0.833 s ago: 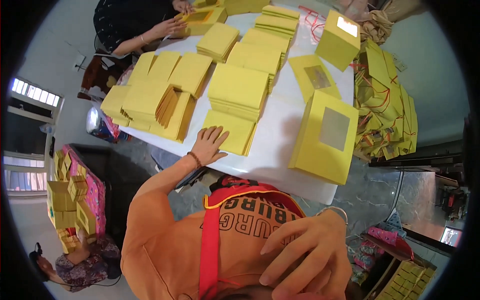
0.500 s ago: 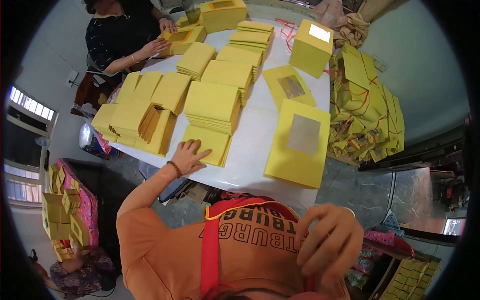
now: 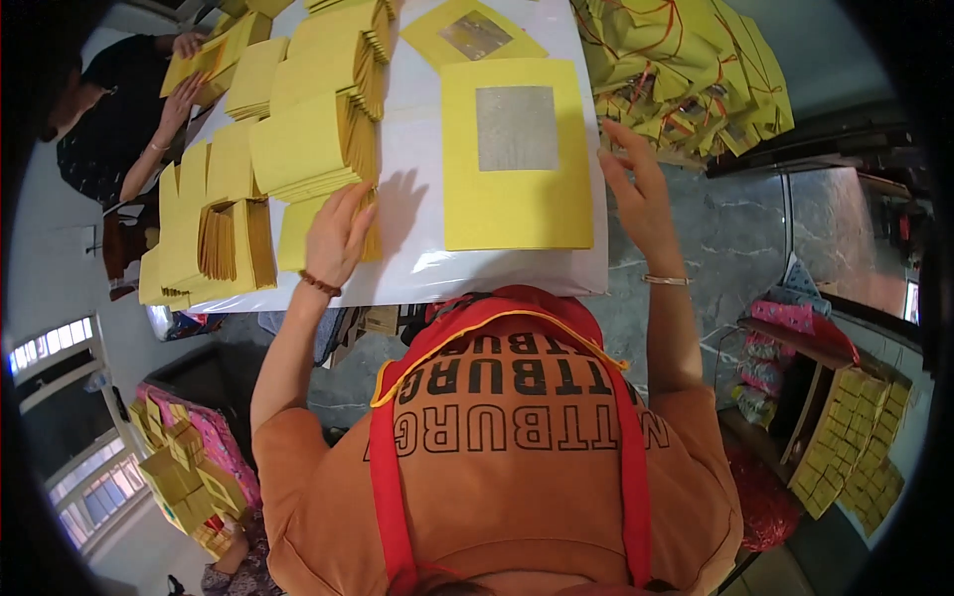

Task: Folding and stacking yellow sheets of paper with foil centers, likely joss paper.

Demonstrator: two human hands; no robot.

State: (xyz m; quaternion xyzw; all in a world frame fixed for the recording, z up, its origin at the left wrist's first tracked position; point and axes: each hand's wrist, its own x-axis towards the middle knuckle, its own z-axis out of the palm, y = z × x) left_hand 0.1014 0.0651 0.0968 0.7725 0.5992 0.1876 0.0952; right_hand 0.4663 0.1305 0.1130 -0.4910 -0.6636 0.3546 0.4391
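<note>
A room with a grey marbled floor; a white table fills the upper centre of the frame. Folded yellow stacks cover its left part. The box, yellow with a grey window, lies face up at the right of the table, near its front edge; a windowed sheet lies just beyond it. Cord-tied bundles occupy the upper right. At upper left, a co-worker rests both hands on another box.

The left hand, left of centre, is over the right end of the front stack, fingers extended and unclenched; whether it touches the paper cannot be told. The right hand, right of centre, is empty, its fingers parted and slightly bent, beside the box and apart from it.

The step in hand is judged to be positioning, with neither hand gripping. A next move on the box would call for the right hand to come inward to its right edge and the left to leave the stack.
</note>
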